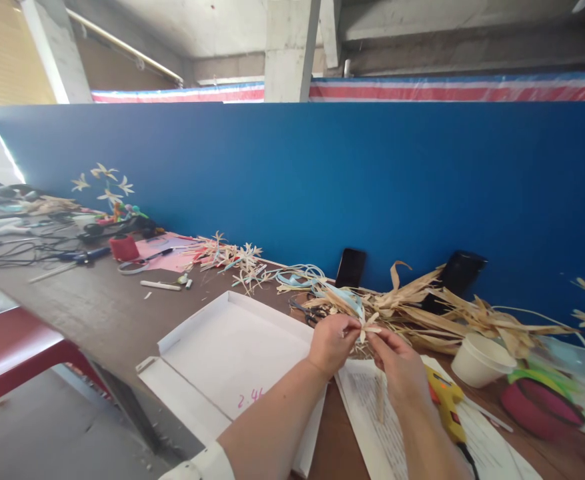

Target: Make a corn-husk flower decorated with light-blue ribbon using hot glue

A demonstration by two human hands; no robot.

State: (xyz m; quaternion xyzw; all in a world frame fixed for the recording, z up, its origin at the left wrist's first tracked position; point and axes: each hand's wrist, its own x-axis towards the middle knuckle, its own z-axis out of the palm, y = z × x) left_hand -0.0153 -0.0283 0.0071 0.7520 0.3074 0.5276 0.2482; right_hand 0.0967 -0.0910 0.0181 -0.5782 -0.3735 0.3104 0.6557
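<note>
A small pale flower [367, 327] with narrow, pointed petals, which looks made of dried husk, is held up between my two hands over the table. My left hand [333, 343] pinches it from the left side. From the right, the fingertips of my right hand [395, 357] close on its petals. A light blue strip [351, 300] runs behind the flower; I cannot tell whether it joins it. Under my hands lie printed paper sheets [372, 413]. A yellow glue gun [445, 403] rests on the papers right of my right forearm.
An open white cardboard box [252, 333] lies left of my hands. Dried husks [422, 300] and two dark phones [351, 268] are along the blue partition [292, 180]. A white cup [482, 360] and a pink bowl-like container [542, 407] stand right. Finished flowers [245, 260] lie farther left.
</note>
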